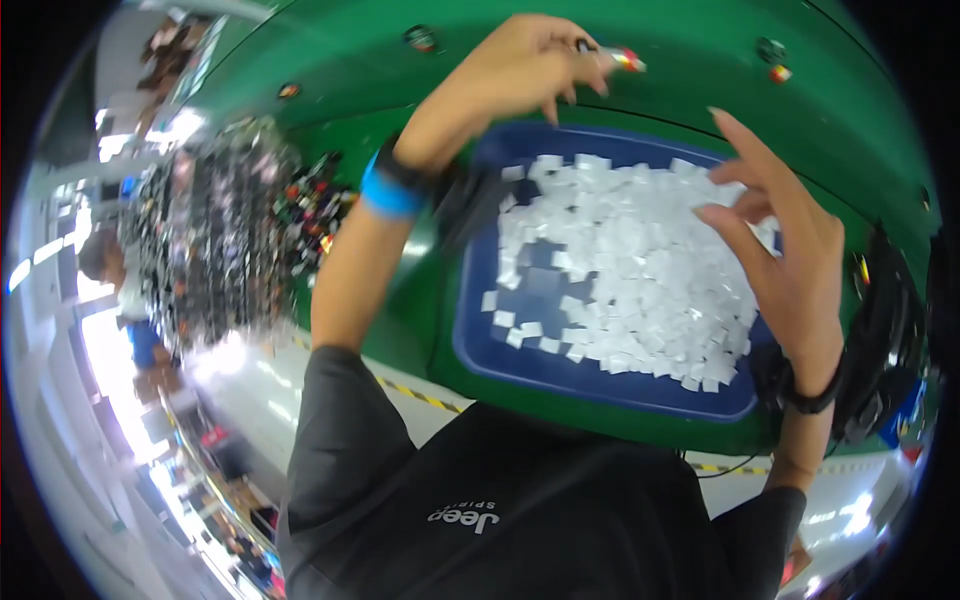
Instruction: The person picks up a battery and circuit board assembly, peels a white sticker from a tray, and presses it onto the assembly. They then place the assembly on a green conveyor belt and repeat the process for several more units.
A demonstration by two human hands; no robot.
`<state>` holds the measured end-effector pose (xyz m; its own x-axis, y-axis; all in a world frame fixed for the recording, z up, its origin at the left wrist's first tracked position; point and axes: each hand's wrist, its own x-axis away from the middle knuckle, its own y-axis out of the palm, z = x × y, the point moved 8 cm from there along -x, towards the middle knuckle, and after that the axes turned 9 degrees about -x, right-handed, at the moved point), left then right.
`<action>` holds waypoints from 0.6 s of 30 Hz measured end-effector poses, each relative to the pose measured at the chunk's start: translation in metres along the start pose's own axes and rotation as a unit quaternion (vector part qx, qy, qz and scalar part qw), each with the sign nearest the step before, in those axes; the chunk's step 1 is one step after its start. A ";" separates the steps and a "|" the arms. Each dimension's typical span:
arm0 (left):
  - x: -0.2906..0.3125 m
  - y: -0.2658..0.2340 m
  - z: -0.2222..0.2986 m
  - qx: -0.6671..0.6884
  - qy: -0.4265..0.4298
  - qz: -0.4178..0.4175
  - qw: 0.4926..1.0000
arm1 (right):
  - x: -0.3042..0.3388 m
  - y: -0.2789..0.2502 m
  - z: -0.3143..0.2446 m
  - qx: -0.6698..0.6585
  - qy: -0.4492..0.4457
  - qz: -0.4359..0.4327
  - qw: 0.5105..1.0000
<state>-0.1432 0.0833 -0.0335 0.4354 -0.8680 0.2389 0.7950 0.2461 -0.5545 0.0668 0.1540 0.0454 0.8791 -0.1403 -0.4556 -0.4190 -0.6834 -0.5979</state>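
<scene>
My left hand is raised past the far edge of the blue tray. Its fingers pinch a small silvery piece with a red and yellow end, blurred and too small to name. Over the tray's right side hovers my right hand, open, thumb and fingers curved apart with nothing visible between them. Many small white square pieces lie loosely spread in the tray, thickest at its middle and right. Dark bands circle both wrists, and a blue band sits on the left one.
Small dark and coloured parts lie on the green surface: one piece at far left, another at far right. A pile of mixed parts and stacked, packed layers stand left. A black bag-like object sits right.
</scene>
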 end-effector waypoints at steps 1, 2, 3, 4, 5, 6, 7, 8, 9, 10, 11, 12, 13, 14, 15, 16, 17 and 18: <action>-0.025 -0.023 -0.045 -0.056 -0.065 0.002 0.996 | -0.002 0.001 -0.003 0.007 0.005 -0.006 1.000; -0.033 -0.048 -0.095 -0.108 -0.133 0.003 0.985 | -0.006 0.002 -0.005 0.014 0.010 -0.012 1.000; -0.030 -0.056 -0.120 -0.107 -0.146 0.007 0.983 | -0.005 0.001 -0.004 0.002 0.006 -0.018 1.000; -0.024 -0.067 -0.121 -0.176 -0.052 0.038 0.982 | -0.002 0.001 -0.002 0.016 0.005 -0.039 0.999; -0.011 -0.077 -0.116 -0.246 0.042 0.063 0.966 | 0.000 0.003 0.000 0.028 0.005 -0.056 0.998; 0.006 -0.091 -0.107 -0.317 0.072 0.154 0.933 | 0.003 0.004 0.003 0.047 0.015 -0.072 0.996; 0.032 -0.103 -0.098 -0.384 0.102 0.243 0.885 | 0.003 0.004 0.006 0.040 0.023 -0.072 0.996; 0.053 -0.106 -0.080 -0.354 0.020 0.200 0.913 | 0.007 0.003 0.009 0.054 0.039 -0.092 0.994; 0.081 -0.113 -0.063 -0.325 -0.066 0.161 0.929 | 0.008 0.003 0.011 0.066 0.048 -0.112 0.990; 0.108 -0.118 -0.052 -0.406 0.024 0.178 0.896 | 0.008 0.005 0.014 0.077 0.053 -0.132 0.987; 0.136 -0.118 -0.044 -0.480 0.115 0.191 0.849 | 0.008 0.006 0.015 0.068 0.056 -0.132 0.987; 0.163 -0.123 -0.054 -0.482 0.019 0.156 0.862 | 0.009 0.008 0.016 0.066 0.053 -0.138 0.987; 0.186 -0.121 -0.064 -0.478 -0.073 0.120 0.867 | 0.009 0.010 0.017 0.068 0.052 -0.144 0.986; 0.206 -0.111 -0.071 -0.488 -0.131 0.105 0.857 | 0.010 0.012 0.019 0.071 0.050 -0.151 0.985; 0.228 -0.103 -0.079 -0.497 -0.191 0.093 0.841 | 0.010 0.014 0.018 0.067 0.050 -0.152 0.985; 0.235 -0.091 -0.082 -0.495 -0.190 0.090 0.843 | 0.010 0.012 0.018 0.073 0.052 -0.154 0.984; 0.240 -0.079 -0.084 -0.505 -0.190 0.108 0.835 | 0.010 0.010 0.018 0.079 0.054 -0.156 0.983; 0.246 -0.068 -0.086 -0.518 -0.195 0.127 0.823 | 0.011 0.012 0.018 0.079 0.051 -0.158 0.983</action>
<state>-0.1261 -0.1839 -0.0054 0.7951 -0.5909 0.1364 -0.0411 -0.2769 -0.9600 0.0673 0.1574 0.0213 0.9858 -0.0161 -0.1671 -0.1448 -0.5854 -0.7977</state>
